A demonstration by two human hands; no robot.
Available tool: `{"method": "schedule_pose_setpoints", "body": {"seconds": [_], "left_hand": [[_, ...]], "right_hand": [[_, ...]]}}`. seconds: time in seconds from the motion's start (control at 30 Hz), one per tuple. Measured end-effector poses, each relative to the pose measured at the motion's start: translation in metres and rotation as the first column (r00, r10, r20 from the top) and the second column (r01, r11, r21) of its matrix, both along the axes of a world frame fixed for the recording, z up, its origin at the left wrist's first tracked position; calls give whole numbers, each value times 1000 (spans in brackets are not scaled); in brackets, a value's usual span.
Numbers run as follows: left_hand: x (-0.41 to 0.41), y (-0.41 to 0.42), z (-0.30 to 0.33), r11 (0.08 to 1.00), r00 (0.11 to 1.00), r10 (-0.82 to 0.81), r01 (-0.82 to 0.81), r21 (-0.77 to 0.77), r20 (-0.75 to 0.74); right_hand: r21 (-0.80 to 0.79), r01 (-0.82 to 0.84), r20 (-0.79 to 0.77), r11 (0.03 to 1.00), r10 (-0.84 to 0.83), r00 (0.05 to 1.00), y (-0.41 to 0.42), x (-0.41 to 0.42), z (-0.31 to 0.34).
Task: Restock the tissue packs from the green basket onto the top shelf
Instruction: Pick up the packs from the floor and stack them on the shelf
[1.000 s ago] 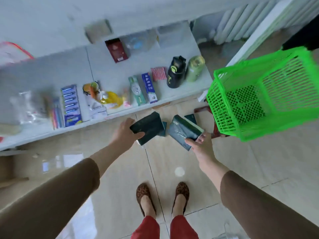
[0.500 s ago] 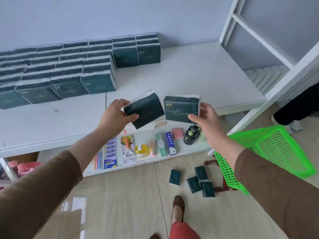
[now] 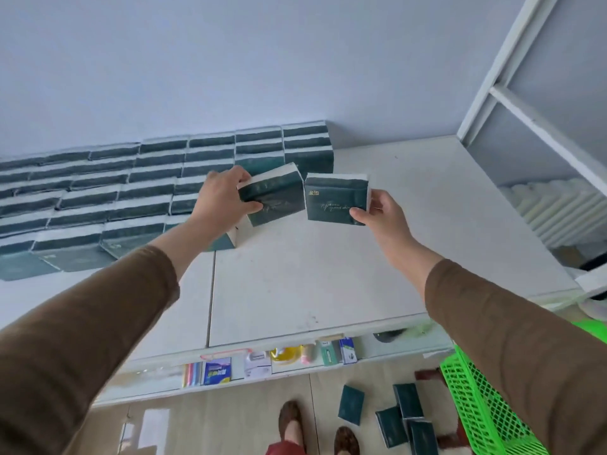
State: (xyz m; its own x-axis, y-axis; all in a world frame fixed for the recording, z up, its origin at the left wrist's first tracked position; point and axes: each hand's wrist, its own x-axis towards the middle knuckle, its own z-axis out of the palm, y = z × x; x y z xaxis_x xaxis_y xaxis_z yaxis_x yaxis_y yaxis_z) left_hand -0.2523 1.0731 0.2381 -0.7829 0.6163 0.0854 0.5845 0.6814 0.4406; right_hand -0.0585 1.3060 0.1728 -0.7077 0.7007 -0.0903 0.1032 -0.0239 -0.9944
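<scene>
My left hand [image 3: 223, 200] grips a dark green tissue pack [image 3: 274, 198], tilted, above the white top shelf [image 3: 328, 277]. My right hand [image 3: 382, 216] pinches a second dark green pack [image 3: 335, 198] by its right edge, held beside the first. Rows of stacked tissue packs [image 3: 98, 198] fill the shelf's back left, reaching the wall. The left-hand pack hovers right beside the stack's front right end. The green basket [image 3: 479, 402] lies tipped on the floor at the lower right. Several loose packs [image 3: 404, 418] lie on the floor next to it.
The lower shelf [image 3: 295, 372] holds small goods such as toothpaste boxes and a blue packet. A white frame [image 3: 512, 87] rises at the right with a radiator behind it. My shoes [image 3: 289, 418] stand on the tiled floor below.
Both hands lifted the two packs from floor level up over the top shelf and forward toward the stacked rows. The view tilted upward.
</scene>
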Motion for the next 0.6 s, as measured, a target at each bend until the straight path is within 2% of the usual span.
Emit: {"method": "schedule_pose_setpoints", "body": {"seconds": [0.17,0.33,0.43,0.6], "left_hand": [[-43,17,-8,986,994,-3,-15,-163,-109],[-83,21,-35,970,970,-39,-21,-243,-240],[-96,25,-48,962,950,-101,17,-274,-296],[-100,30,-56,967,932,-97,5,-256,-350]], "right_hand": [[65,15,90,998,-21,996,17,-54,-20],[155,-16,164,988,-10,986,23,-93,-41],[144,12,183,989,-38,982,22,-111,-50],[291,69,255,954,-147,956,19,-126,-56]]}}
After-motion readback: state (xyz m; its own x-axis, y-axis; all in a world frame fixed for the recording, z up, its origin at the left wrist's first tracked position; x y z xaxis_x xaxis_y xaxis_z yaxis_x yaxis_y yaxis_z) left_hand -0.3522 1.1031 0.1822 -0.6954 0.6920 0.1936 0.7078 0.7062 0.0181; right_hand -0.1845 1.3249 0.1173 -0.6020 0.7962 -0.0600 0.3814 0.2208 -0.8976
